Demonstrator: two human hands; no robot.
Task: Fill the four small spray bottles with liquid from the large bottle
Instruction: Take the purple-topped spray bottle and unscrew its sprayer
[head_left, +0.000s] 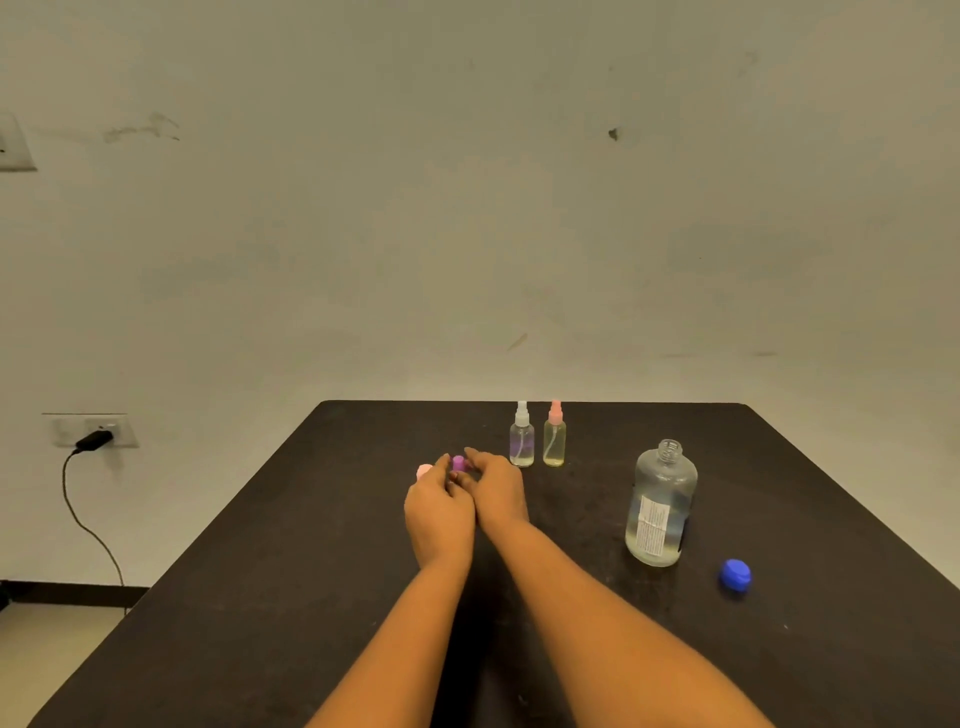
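Observation:
My left hand (439, 512) and my right hand (496, 488) meet at the table's middle around a small bottle with a purple spray top (458, 462); the bottle's body is hidden behind them. My right fingers pinch the purple top. A pale pink cap (424, 471) peeks out left of my left hand. Two small spray bottles stand behind, one with a white top (521, 436) and one with a pink top (554, 435), both holding yellowish liquid. The large clear bottle (660, 506) stands uncapped at the right, partly full. Its blue cap (735, 574) lies beside it.
The black table (311, 571) reaches to the wall. A wall socket with a black plug and cable (93, 440) is at the left, beyond the table's edge.

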